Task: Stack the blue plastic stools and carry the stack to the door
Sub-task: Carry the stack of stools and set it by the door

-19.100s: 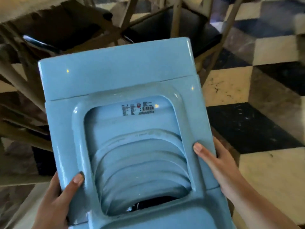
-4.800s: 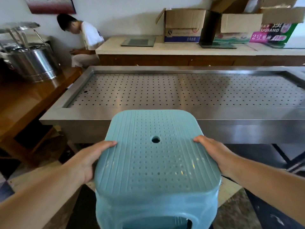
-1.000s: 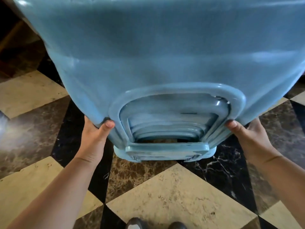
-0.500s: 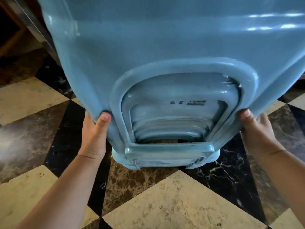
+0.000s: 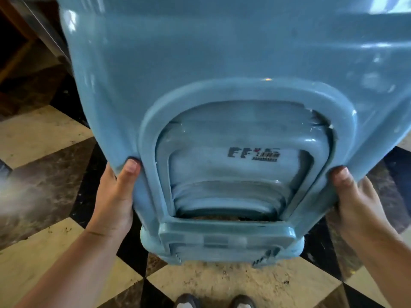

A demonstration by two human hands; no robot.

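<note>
The stack of blue plastic stools (image 5: 222, 85) fills most of the frame from the top edge down past the centre, held up off the floor and tilted so that one broad side wall faces the camera. In the lower middle of that wall an arched opening shows several nested rims stepping inward, and a dark printed label (image 5: 253, 154) sits there, too blurred to read. How many stools make up the stack cannot be counted for certain from this angle.

Below and around it lies the checkered floor (image 5: 55, 134), cream and dark marbled tiles set diagonally. At the upper left of the frame a dark wooden piece of furniture with a metal edge (image 5: 40, 25) stands behind the stack.

The left hand (image 5: 113, 196) grips the lower left edge of the stack, thumb pressed onto the front face, the other fingers hidden behind. The right hand (image 5: 355, 203) grips the lower right edge the same way, thumb on front.

At the bottom centre two shoe tips (image 5: 213, 302) show on the floor.
</note>
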